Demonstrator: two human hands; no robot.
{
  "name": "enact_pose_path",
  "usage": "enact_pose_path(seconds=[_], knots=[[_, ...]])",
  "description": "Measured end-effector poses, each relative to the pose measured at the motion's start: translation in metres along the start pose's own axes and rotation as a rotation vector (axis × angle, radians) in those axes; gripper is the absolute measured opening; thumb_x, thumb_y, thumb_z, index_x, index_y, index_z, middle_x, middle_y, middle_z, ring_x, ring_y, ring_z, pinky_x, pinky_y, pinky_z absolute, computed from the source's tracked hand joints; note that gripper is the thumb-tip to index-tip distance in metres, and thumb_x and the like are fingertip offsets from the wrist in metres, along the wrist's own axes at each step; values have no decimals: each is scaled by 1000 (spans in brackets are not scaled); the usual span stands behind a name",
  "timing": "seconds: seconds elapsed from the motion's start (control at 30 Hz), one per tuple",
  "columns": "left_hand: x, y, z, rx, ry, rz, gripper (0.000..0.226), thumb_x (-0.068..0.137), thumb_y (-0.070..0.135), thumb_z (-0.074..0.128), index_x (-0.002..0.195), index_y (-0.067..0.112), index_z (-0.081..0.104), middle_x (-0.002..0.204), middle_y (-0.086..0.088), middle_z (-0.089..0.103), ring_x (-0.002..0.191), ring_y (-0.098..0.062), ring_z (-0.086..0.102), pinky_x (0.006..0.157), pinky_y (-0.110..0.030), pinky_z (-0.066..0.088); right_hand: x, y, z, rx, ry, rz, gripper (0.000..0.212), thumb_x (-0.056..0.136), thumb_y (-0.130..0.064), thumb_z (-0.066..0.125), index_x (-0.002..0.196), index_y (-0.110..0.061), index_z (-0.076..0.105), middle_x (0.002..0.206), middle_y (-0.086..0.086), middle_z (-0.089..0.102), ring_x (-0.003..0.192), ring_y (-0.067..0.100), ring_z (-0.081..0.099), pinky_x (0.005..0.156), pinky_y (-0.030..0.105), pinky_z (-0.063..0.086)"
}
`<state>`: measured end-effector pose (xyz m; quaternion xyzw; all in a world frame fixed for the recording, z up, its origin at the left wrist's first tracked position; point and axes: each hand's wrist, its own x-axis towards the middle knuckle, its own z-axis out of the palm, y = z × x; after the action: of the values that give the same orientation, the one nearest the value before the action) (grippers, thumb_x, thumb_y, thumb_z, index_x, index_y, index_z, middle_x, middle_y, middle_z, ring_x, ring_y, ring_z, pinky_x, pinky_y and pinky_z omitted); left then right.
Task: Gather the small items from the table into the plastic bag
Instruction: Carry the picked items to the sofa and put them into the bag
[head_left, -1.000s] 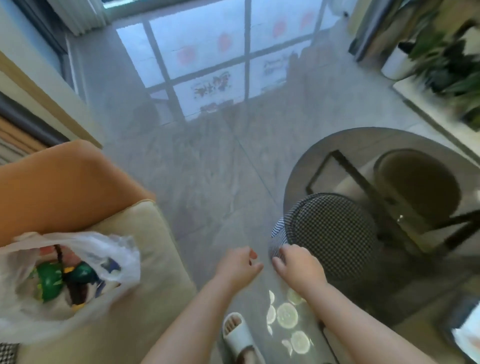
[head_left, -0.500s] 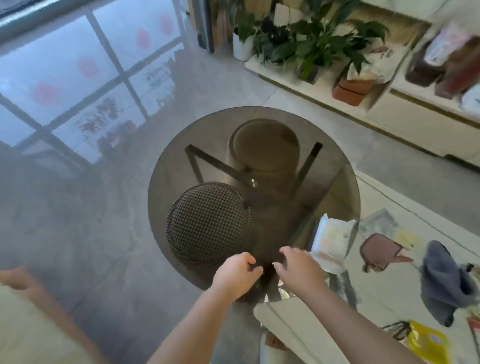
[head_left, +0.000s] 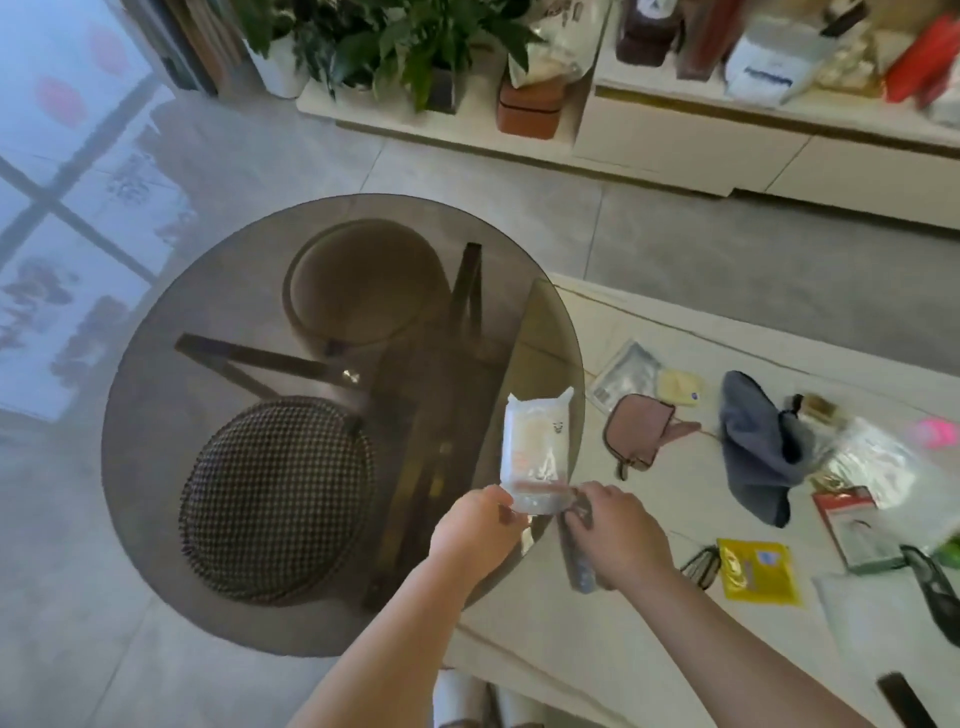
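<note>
A clear packet with white contents (head_left: 537, 447) lies on the right edge of the round smoked-glass table (head_left: 218, 322). My left hand (head_left: 478, 527) pinches its near left corner. My right hand (head_left: 618, 530) has curled fingers on its near right corner. A slim grey-blue object (head_left: 579, 564) shows under my right hand; whether that hand holds it I cannot tell. Small items lie on the white table (head_left: 670, 499): a pink pouch (head_left: 641, 423), a grey-blue cloth (head_left: 753, 447), a yellow packet (head_left: 758, 571), glasses (head_left: 698, 564), a red-edged card pack (head_left: 852, 530). The plastic bag is out of view.
A checkered hat (head_left: 275, 499) rests on the glass table's near left. Below the glass shows a round stool (head_left: 363, 280). Potted plants (head_left: 395, 47) and a low white cabinet (head_left: 727, 140) with bags line the far wall. A black comb (head_left: 904, 701) lies near the white table's front.
The view has swung right, away from the sofa and the plastic bag, onto the two tables. Both hands left the hat's edge and reached the clear packet's near edge.
</note>
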<state>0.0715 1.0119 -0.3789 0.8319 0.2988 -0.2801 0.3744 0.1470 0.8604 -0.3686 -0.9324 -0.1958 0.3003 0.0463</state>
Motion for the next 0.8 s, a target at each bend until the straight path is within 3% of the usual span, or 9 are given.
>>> enact_pose_path(seconds=[0.2,0.53,0.8], knots=[[50,11,22,43,111,-2,43,93,39,54,133,27,47,129,2,51,105,-16,59,86,-31,57,19,39,33,73,-62,150,38,95,-41,42,127,-20,48,118,2,58,109,22,55,83,34,48],[97,19,62,43,324,-26,63,92,38,56,144,19,26,138,-3,38,122,-20,41,95,-34,47,44,62,104,203,-82,297,48,93,-41,49,133,-16,43,124,5,55,113,25,52,89,36,48],[125,19,82,-256,345,-176,81,80,51,67,143,20,26,131,-4,43,117,-23,48,93,-43,50,61,64,151,138,-31,373,55,91,-38,53,139,-17,35,138,2,45,127,22,43,93,35,46]])
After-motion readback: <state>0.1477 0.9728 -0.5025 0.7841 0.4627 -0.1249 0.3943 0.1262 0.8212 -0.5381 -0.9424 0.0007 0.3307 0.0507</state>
